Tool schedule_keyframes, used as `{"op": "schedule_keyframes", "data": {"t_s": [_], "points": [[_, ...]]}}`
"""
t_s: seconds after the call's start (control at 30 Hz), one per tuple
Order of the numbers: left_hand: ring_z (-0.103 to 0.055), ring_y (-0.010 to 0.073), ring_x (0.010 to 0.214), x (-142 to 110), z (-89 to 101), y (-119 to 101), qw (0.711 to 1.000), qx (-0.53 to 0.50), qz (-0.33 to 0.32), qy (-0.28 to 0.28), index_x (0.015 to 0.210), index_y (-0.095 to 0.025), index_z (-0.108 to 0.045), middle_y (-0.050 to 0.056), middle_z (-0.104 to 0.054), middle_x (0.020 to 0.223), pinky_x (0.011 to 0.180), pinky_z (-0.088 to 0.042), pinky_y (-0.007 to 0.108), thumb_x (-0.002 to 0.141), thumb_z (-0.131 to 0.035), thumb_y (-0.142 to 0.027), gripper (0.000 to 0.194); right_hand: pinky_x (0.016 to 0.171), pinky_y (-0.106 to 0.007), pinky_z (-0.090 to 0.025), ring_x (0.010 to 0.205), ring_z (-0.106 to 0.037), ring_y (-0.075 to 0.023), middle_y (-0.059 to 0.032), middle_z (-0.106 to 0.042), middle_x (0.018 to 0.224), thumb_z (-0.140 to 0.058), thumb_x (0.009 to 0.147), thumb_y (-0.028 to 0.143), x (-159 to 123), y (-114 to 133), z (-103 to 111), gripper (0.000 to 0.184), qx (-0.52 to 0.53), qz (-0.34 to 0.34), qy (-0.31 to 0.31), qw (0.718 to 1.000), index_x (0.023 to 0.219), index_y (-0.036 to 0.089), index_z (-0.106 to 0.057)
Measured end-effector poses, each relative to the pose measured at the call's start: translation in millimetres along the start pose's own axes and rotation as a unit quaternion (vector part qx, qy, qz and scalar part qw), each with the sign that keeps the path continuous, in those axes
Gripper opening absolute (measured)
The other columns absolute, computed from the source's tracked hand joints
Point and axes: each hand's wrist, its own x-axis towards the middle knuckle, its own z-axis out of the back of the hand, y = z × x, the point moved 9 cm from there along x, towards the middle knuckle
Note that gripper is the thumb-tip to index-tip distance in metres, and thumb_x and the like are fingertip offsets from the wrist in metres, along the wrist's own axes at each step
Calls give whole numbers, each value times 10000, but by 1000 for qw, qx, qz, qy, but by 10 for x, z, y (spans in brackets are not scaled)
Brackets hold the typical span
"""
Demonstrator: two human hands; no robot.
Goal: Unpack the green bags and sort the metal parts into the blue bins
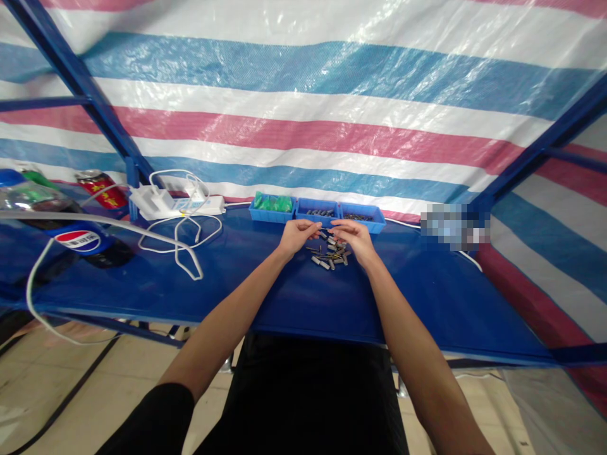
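My left hand is closed in a pinch, its fingertips on a small thin metal piece. Opposite it, my right hand also pinches at a small part by its fingertips, too small to name. The two hands almost meet above a loose pile of short silvery cylinders and thin brass-coloured pins on the blue table. Just behind the hands stand three blue bins. The middle bin holds silvery cylinders, and small dark metal pieces lie in the right bin.
Green plastic packets fill the left bin. Further left are a white power strip with chargers, looped white cables, a red can and a cola bottle. A blurred-out object sits at the right. Striped sheeting hangs behind.
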Motion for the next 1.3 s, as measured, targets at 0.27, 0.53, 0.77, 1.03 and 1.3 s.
{"op": "schedule_keyframes", "data": {"t_s": [0.27, 0.53, 0.77, 1.03, 1.3], "points": [[-657, 141, 606, -13, -6, -25, 1000, 16, -6, 2, 749, -130, -755, 88, -768, 730, 585, -485, 247, 681, -853, -652, 536, 656, -317, -534, 694, -706, -191, -45, -819, 893, -909, 652, 454, -32, -13, -115, 421, 6, -4, 26, 1000, 1008, 251, -815], [-691, 169, 652, 0, -63, -21, 998, 42, -35, 39, 831, -126, -760, 93, -776, 769, 652, -542, 274, 731, -838, -587, 478, 676, -324, -553, 704, -708, -189, -47, -817, 873, -908, 649, 453, -32, -39, -66, 348, 31, -17, -4, 999, 916, 240, -837], [-709, 198, 813, -146, -214, -274, 922, 289, -176, 189, 982, -199, -822, 76, -793, 936, 759, -539, 288, 840, -728, -313, 205, 604, -323, -541, 689, -697, -198, -91, -817, 978, -858, 652, 445, 40, -26, 335, 390, 10, 29, -148, 989, 960, 210, -810], [-695, 214, 843, -206, -275, -256, 889, 325, -183, 265, 939, -220, -845, 73, -781, 925, 831, -527, 299, 740, -767, -154, 224, 601, -326, -577, 753, -733, -210, -121, -743, 1281, -774, 697, 408, 108, -170, 520, 591, -21, 20, -180, 983, 1260, 240, -705], [-630, 203, 814, -191, -299, -164, 869, 381, -194, 249, 868, -176, -767, 72, -693, 875, 811, -490, 299, 827, -705, -159, 77, 566, -292, -537, 698, -712, -182, -106, -769, 1220, -754, 659, 345, 68, -135, 420, 506, 6, 7, -167, 986, 1149, 223, -736]]}}
